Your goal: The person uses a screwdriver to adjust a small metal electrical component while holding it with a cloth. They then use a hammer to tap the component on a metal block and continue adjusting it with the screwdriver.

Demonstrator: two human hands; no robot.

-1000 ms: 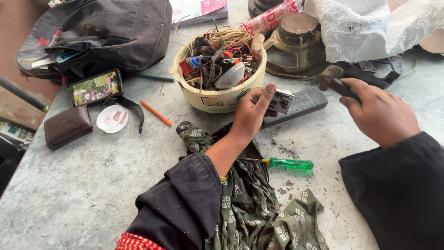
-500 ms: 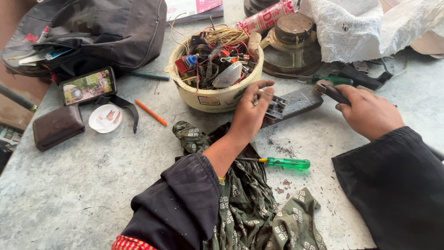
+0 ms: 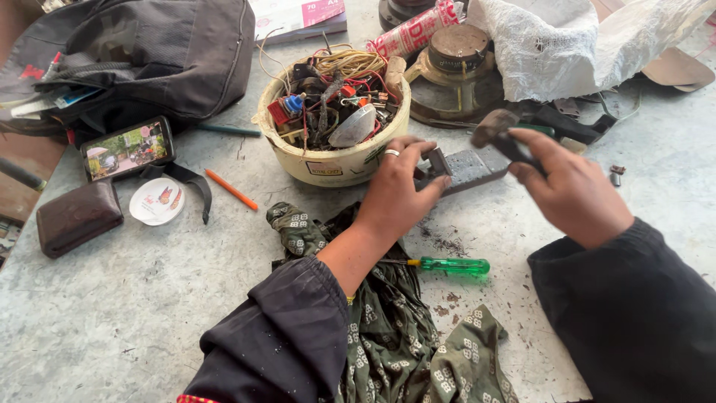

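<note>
Grey bench: beside the bowl, my left hand pinches the stiff grey block; my right hand grips a heavy-looking hammer.

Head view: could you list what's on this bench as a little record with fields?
left hand: fingers on a grey block
right hand: holds a hammer over the block
bowl: cream, full of wires and parts
screwdriver: green handle, beside a patterned cloth
left side: phone, wallet, bag
</note>
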